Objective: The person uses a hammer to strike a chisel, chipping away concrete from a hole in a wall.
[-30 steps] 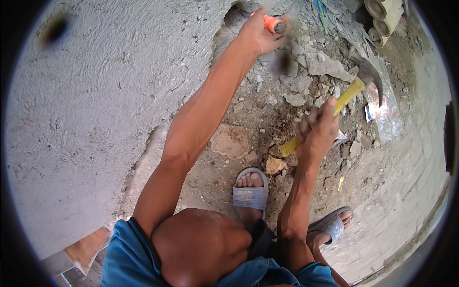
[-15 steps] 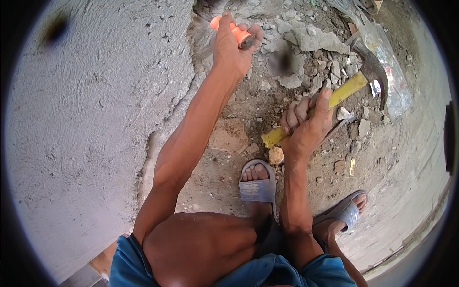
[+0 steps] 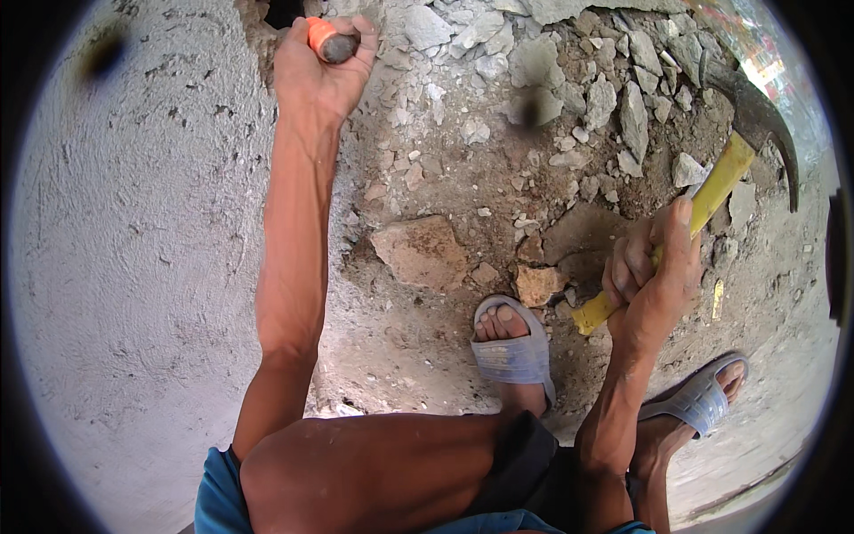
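Note:
My left hand is wrapped round the orange grip of a chisel at the wall's broken edge. The chisel's dark, blunt end faces back toward me, while its tip is hidden beyond my hand near a dark hole. Off to the right, my right hand grips a claw hammer by its yellow handle. The hammer's dark metal head points away from me, over the rubble and well apart from the chisel.
A rough grey plastered wall fills the left side. Broken concrete pieces and dirt cover the ground ahead. A flat brownish slab lies before my sandalled foot. Clear plastic lies at the far right.
The view has shifted. In it, my left hand with the chisel sits farther left, by the wall's hole. My right hand and the hammer appear farther right and lower, away from the chisel.

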The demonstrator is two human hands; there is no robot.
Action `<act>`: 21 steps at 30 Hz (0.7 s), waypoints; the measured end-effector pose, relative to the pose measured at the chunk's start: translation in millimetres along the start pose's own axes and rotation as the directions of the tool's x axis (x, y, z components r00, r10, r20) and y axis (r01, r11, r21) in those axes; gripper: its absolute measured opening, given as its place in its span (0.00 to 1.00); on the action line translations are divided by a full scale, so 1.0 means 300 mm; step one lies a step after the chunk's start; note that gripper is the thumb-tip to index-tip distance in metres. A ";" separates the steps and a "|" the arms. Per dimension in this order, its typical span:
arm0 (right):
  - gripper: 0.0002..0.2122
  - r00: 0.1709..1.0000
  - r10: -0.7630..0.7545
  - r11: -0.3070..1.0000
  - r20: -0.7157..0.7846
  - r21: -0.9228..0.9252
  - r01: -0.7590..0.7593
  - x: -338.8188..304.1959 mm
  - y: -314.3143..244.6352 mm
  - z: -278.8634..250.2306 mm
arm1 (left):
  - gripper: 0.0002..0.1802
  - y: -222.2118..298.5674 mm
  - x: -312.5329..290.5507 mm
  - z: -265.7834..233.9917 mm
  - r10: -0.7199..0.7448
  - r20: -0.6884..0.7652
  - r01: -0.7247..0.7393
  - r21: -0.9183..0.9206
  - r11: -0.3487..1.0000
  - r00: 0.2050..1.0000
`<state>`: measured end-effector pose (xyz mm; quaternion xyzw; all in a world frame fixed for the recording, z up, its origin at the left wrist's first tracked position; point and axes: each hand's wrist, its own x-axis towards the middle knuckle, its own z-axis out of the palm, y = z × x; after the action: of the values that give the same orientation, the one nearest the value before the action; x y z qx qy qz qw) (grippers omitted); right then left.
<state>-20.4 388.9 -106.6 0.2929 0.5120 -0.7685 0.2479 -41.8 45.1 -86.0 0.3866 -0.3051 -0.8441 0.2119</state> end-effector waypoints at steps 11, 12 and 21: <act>0.16 0.998 0.060 0.998 -0.008 0.011 -0.060 0.077 0.023 -0.094 | 0.23 -0.136 -0.356 -0.013 -0.468 -0.217 0.420 0.819 0.390 0.857; 0.16 0.998 0.050 0.999 -0.029 -0.007 -0.050 0.083 0.028 -0.092 | 0.23 -0.147 -0.358 -0.024 -0.452 -0.193 0.405 0.803 0.437 0.871; 0.17 0.999 0.036 0.996 -0.012 -0.085 -0.037 0.082 0.022 -0.073 | 0.17 -0.086 -0.167 0.035 0.062 -0.007 -0.055 0.378 0.924 0.998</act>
<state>-29.0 405.0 -134.8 0.2954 0.5404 -0.7397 0.2714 -22.5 97.2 -71.8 0.4189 -0.4711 -0.7592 0.1616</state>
